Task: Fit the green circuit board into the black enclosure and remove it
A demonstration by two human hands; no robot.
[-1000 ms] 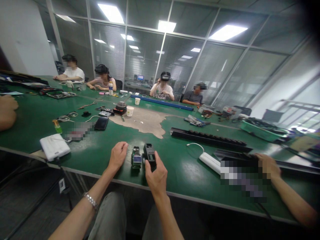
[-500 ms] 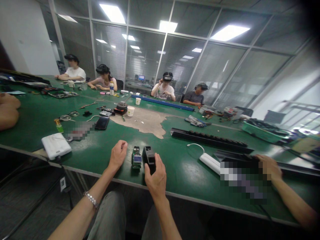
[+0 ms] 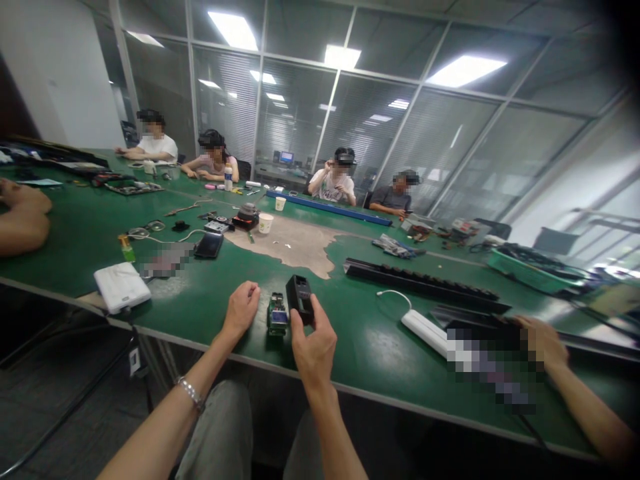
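Note:
A small green circuit board (image 3: 277,315) with a bluish screen lies on the green table (image 3: 370,340) between my hands. Just right of it, my right hand (image 3: 314,333) grips a black plastic housing (image 3: 299,297) by its near end, thumb on one side and fingers on the other. The housing has openings in its upper face. My left hand (image 3: 242,308) rests on the table left of the board, its fingers curled together. Whatever those fingers may hold is hidden.
A white box (image 3: 121,287) and a black phone (image 3: 209,245) lie to the left. Paper cups (image 3: 265,223) stand farther back. At the right are a black rail (image 3: 425,283), a white power strip (image 3: 425,332) and another person's hand (image 3: 545,343). People sit across the table.
My right hand has closed on the black housing and tilted or lifted it slightly. The whole view has shifted a little. My left hand stays curled beside the board.

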